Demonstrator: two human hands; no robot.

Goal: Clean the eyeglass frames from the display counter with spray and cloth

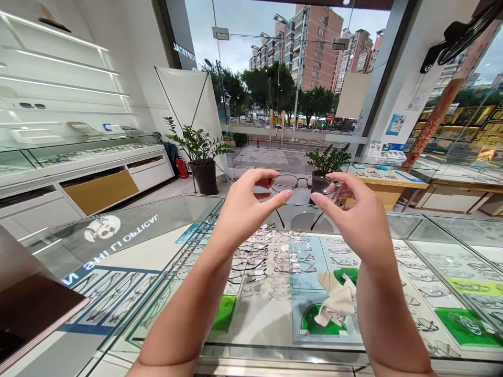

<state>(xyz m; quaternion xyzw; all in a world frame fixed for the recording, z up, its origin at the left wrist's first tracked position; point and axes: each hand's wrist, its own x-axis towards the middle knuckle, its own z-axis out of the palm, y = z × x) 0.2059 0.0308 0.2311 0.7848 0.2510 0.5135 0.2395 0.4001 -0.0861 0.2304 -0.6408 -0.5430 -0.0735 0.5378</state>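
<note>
A pair of eyeglasses (303,182) with a thin dark frame is held up above the glass display case (220,343). My left hand (251,204) pinches it at the left end, thumb below and fingers above. At the other end, my right hand (353,212) grips the frame in the same way. Both temples hang unfolded, pointing down and away from me. On the glass below, nearer to me, lies a crumpled beige cloth (337,301), apart from both hands.
Rows of eyeglasses (248,263) lie inside the case. A dark brown panel (31,309) juts in at the left. Beyond the case stand two potted plants (201,152), a white counter (98,183) at left and a wooden table (387,183) at right, before a glass door front.
</note>
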